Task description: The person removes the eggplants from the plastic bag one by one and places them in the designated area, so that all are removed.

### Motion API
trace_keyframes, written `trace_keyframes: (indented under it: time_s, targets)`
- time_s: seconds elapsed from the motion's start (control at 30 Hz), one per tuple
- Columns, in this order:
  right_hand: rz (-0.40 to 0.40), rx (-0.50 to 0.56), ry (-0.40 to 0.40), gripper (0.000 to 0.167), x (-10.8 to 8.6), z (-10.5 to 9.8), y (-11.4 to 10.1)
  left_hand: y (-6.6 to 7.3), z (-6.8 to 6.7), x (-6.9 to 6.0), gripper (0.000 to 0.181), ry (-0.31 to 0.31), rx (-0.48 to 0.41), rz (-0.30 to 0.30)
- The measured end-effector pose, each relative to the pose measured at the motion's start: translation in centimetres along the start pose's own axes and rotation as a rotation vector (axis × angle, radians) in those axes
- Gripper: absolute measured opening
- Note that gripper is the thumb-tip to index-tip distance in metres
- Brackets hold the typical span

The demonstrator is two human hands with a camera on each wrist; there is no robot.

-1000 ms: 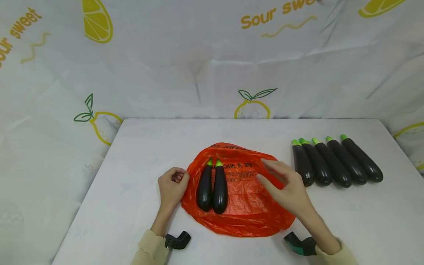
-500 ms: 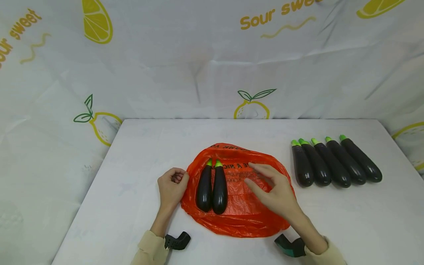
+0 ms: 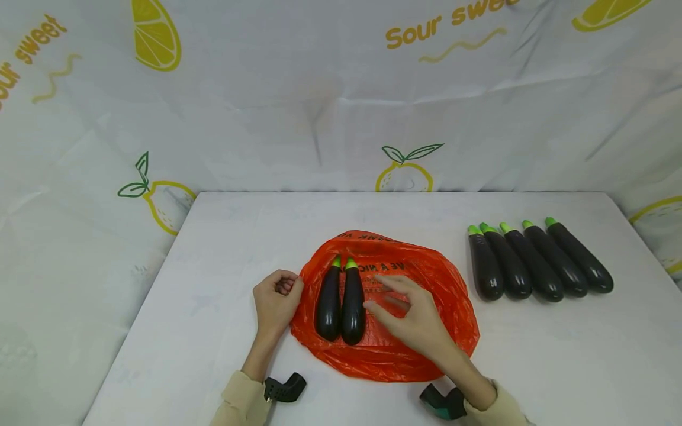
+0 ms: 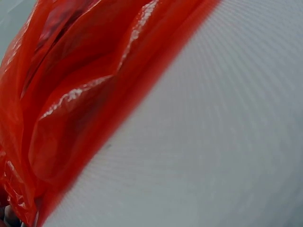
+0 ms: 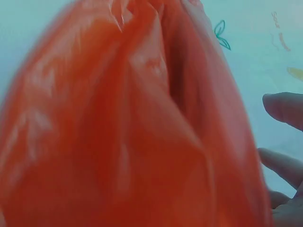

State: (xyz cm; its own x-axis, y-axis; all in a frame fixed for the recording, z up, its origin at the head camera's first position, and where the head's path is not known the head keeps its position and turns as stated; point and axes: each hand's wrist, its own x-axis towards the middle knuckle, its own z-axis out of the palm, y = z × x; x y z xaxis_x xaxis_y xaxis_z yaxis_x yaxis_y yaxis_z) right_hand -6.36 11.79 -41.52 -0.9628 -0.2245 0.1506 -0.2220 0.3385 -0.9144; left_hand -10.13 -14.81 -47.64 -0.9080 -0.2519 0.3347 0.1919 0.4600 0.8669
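Two dark eggplants with green stems, the left one (image 3: 328, 303) and the right one (image 3: 354, 305), lie side by side in an opened red plastic bag (image 3: 447, 296). At the bag's left edge my left hand (image 3: 277, 299) pinches the plastic with curled fingers. My right hand (image 3: 412, 316) hovers over the bag's middle, fingers spread and holding nothing, its thumb tip close to the right eggplant. Red plastic (image 4: 75, 109) fills the left of the left wrist view. In the right wrist view, red plastic (image 5: 118, 142) stands beside the fingers (image 5: 286, 111).
Several more eggplants (image 3: 540, 266) lie in a slanted row on the white table (image 3: 234, 236), right of the bag. A white cloth with lemon prints (image 3: 240, 89) hangs behind the table.
My right hand has moved left across the bag, from its right side to near the right eggplant. My left hand has stayed at the bag's left edge.
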Motion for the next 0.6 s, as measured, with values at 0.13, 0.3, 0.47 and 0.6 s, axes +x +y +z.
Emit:
trace_keyframes:
  time_s: [0.13,0.3,0.47,0.6]
  targets:
    - [0.031,0.018,-0.021,0.054,0.1,1.0,-0.1,0.0,0.0,0.0,0.006,0.000,0.000,-0.002]
    - [0.080,0.019,-0.039,0.055,0.1,1.7,-0.3,0.0,0.0,0.0,0.006,-0.001,-0.004,0.001]
    - [0.115,0.004,-0.040,0.056,0.2,2.3,-0.2,0.0,0.0,0.0,0.005,-0.002,-0.005,0.002]
    - [0.149,-0.007,-0.037,0.061,0.2,2.9,-0.1,0.0,0.0,0.0,0.005,-0.002,-0.002,0.002]
